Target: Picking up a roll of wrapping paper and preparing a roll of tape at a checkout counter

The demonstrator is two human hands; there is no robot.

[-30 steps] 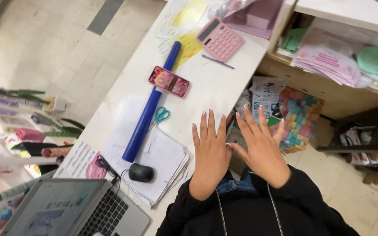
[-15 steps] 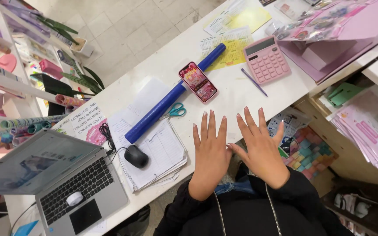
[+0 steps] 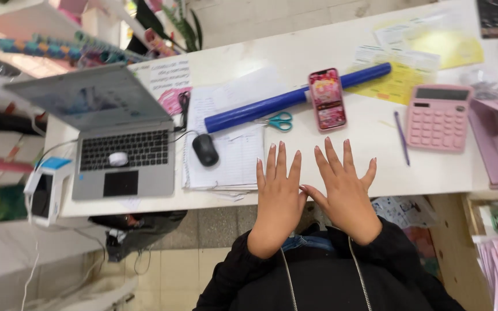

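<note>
Left hand and right hand hover flat, fingers spread, holding nothing, thumbs nearly touching over the near edge of the white counter. Across the head view's last second the hands kept that pose; only the camera swung, so nothing on the counter was handled. At twelve o'clock lies a pink phone on a blue roll; scissors at eleven, paper stack at ten, pink calculator at two.
</note>
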